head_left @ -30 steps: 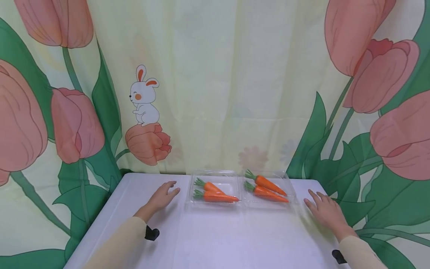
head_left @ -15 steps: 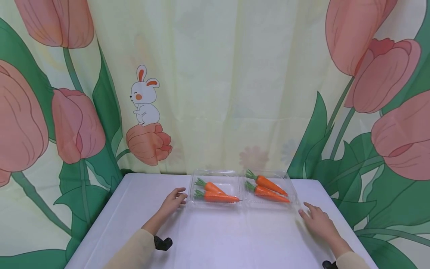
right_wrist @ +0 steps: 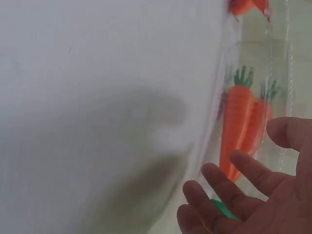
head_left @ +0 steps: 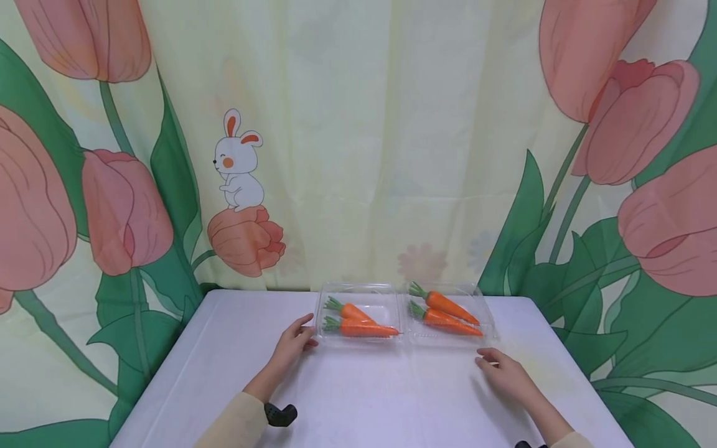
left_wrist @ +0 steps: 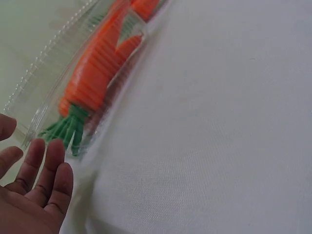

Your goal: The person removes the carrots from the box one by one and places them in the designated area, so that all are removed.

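Observation:
Two orange carrots with green tops, a front carrot [head_left: 366, 328] and a rear carrot [head_left: 354, 312], lie in the left clear plastic box [head_left: 386, 306]. Two more, a rear carrot [head_left: 450, 307] and a front carrot [head_left: 450, 323], lie slanted in the right clear plastic box [head_left: 475, 300]. Whether the boxes are joined cannot be made out. My left hand [head_left: 291, 347] is at the left box's left edge, fingers spread; the left wrist view shows fingertips [left_wrist: 56, 148] beside the carrot tops, contact unclear. My right hand [head_left: 508, 377] hovers before the right box, fingers loosely extended, holding nothing.
A white-covered table [head_left: 392, 398] bears both boxes near its far edge. Right behind it hangs a pale curtain [head_left: 358, 155] printed with tulips and a white rabbit [head_left: 239, 165]. A black device [head_left: 280, 415] sits at the left wrist.
My left hand has moved right and slightly nearer to me, up to the left box's edge. My right hand has moved left and nearer to me. Boxes and carrots stay put.

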`<control>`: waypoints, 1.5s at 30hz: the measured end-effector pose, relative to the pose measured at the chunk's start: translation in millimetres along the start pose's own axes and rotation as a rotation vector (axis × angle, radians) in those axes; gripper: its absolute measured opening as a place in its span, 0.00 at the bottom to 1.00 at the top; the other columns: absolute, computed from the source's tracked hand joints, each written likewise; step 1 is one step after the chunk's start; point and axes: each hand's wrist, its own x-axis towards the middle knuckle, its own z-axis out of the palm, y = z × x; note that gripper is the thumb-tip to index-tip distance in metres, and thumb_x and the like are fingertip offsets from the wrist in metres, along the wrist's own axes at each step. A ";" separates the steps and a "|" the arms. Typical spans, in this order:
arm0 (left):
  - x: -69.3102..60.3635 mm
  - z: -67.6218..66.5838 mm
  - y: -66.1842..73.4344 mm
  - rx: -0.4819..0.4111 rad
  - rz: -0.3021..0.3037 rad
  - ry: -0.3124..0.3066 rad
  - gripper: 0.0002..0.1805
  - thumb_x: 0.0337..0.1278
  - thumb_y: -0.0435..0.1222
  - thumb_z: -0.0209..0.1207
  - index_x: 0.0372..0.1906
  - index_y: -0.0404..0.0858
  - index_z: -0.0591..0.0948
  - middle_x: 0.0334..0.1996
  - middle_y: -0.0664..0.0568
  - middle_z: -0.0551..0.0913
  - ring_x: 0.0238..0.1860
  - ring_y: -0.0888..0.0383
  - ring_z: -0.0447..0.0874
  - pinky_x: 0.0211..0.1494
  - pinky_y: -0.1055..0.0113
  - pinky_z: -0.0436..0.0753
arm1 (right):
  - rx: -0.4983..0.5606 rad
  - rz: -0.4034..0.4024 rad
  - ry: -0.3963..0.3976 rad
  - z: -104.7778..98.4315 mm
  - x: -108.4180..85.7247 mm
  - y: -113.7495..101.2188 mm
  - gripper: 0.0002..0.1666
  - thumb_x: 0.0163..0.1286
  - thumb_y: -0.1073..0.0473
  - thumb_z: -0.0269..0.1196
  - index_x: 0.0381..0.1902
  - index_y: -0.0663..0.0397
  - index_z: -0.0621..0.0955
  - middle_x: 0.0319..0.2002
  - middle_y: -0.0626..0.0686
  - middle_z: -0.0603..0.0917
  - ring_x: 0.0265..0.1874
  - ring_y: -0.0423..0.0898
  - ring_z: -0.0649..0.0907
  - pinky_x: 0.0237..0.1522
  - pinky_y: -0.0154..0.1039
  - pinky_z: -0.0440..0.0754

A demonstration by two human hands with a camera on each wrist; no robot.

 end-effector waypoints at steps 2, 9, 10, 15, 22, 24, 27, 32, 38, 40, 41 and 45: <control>-0.5 1.8 1.6 -0.009 0.010 0.000 0.29 0.73 0.34 0.58 0.73 0.30 0.69 0.45 0.35 0.84 0.35 0.54 0.87 0.42 0.62 0.86 | 0.011 -0.020 0.000 3.9 -3.0 -7.2 0.30 0.78 0.49 0.55 0.66 0.67 0.75 0.59 0.71 0.81 0.56 0.67 0.81 0.54 0.60 0.83; -3.5 4.5 1.4 -0.052 -0.011 0.011 0.30 0.69 0.29 0.60 0.73 0.31 0.69 0.41 0.34 0.86 0.32 0.56 0.86 0.40 0.62 0.86 | 0.086 -0.060 -0.004 21.0 -11.5 -28.9 0.24 0.77 0.53 0.59 0.62 0.64 0.79 0.51 0.61 0.85 0.53 0.60 0.84 0.55 0.58 0.83; -3.7 4.8 0.9 -0.064 -0.016 0.009 0.30 0.68 0.28 0.60 0.73 0.31 0.70 0.41 0.35 0.86 0.32 0.57 0.86 0.40 0.63 0.86 | 0.095 -0.062 -0.005 23.2 -12.3 -30.8 0.24 0.77 0.53 0.59 0.62 0.64 0.79 0.51 0.60 0.86 0.52 0.59 0.84 0.54 0.57 0.83; -4.7 7.8 -2.0 -0.104 -0.010 -0.015 0.29 0.70 0.28 0.59 0.74 0.31 0.69 0.40 0.37 0.85 0.33 0.57 0.85 0.43 0.61 0.86 | 0.145 -0.016 -0.024 31.6 -14.7 -35.9 0.26 0.78 0.51 0.57 0.64 0.64 0.77 0.50 0.58 0.85 0.48 0.52 0.83 0.52 0.55 0.83; -5.9 12.5 -3.2 -0.127 -0.015 -0.028 0.30 0.72 0.29 0.58 0.75 0.31 0.68 0.41 0.38 0.84 0.33 0.58 0.85 0.43 0.64 0.86 | 0.256 0.042 -0.047 39.9 -16.7 -43.7 0.28 0.79 0.50 0.56 0.67 0.64 0.76 0.52 0.59 0.85 0.45 0.48 0.84 0.53 0.54 0.83; -6.8 12.4 -4.1 -0.124 -0.027 -0.029 0.30 0.72 0.29 0.58 0.76 0.32 0.67 0.41 0.38 0.84 0.33 0.58 0.85 0.42 0.64 0.86 | 0.294 0.044 -0.055 42.3 -17.3 -47.4 0.29 0.79 0.50 0.57 0.67 0.64 0.75 0.53 0.60 0.85 0.46 0.48 0.84 0.54 0.53 0.82; -9.8 11.5 -4.6 -0.125 -0.036 -0.033 0.31 0.72 0.30 0.58 0.76 0.33 0.67 0.41 0.37 0.84 0.33 0.57 0.85 0.42 0.63 0.86 | 0.327 0.043 -0.064 46.5 -17.7 -52.9 0.29 0.78 0.50 0.57 0.68 0.63 0.76 0.54 0.60 0.85 0.46 0.48 0.84 0.54 0.53 0.82; -13.9 8.7 -5.2 -0.127 -0.033 -0.040 0.31 0.72 0.30 0.59 0.76 0.34 0.67 0.41 0.36 0.85 0.32 0.57 0.85 0.42 0.63 0.86 | 0.327 0.041 -0.066 55.0 -16.4 -59.4 0.28 0.78 0.49 0.58 0.67 0.61 0.77 0.53 0.57 0.85 0.44 0.46 0.83 0.52 0.51 0.82; -17.9 7.3 -5.8 -0.122 -0.048 -0.047 0.31 0.71 0.29 0.59 0.76 0.34 0.67 0.39 0.40 0.84 0.31 0.57 0.83 0.39 0.65 0.85 | 0.344 0.032 -0.077 62.9 -16.7 -67.4 0.27 0.78 0.51 0.58 0.66 0.61 0.77 0.50 0.55 0.86 0.43 0.46 0.84 0.52 0.51 0.83; -19.7 7.3 -5.3 -0.113 -0.048 -0.048 0.31 0.70 0.29 0.59 0.76 0.33 0.68 0.38 0.41 0.83 0.31 0.57 0.82 0.39 0.65 0.84 | 0.358 0.023 -0.074 64.3 -17.5 -70.6 0.26 0.78 0.51 0.59 0.66 0.61 0.77 0.51 0.56 0.86 0.43 0.46 0.85 0.52 0.52 0.83; -20.6 7.4 -4.7 -0.111 -0.050 -0.046 0.31 0.70 0.29 0.60 0.76 0.34 0.68 0.38 0.42 0.83 0.31 0.57 0.81 0.39 0.65 0.84 | 0.363 0.015 -0.072 65.0 -17.9 -72.1 0.26 0.78 0.52 0.59 0.66 0.62 0.77 0.52 0.56 0.86 0.43 0.46 0.85 0.52 0.52 0.84; -25.1 7.4 -2.7 -0.089 -0.035 -0.043 0.31 0.70 0.29 0.60 0.75 0.33 0.68 0.37 0.43 0.82 0.30 0.57 0.80 0.38 0.63 0.85 | 0.395 -0.004 -0.064 68.0 -18.7 -78.8 0.25 0.77 0.53 0.59 0.65 0.61 0.78 0.52 0.57 0.86 0.42 0.47 0.86 0.50 0.49 0.85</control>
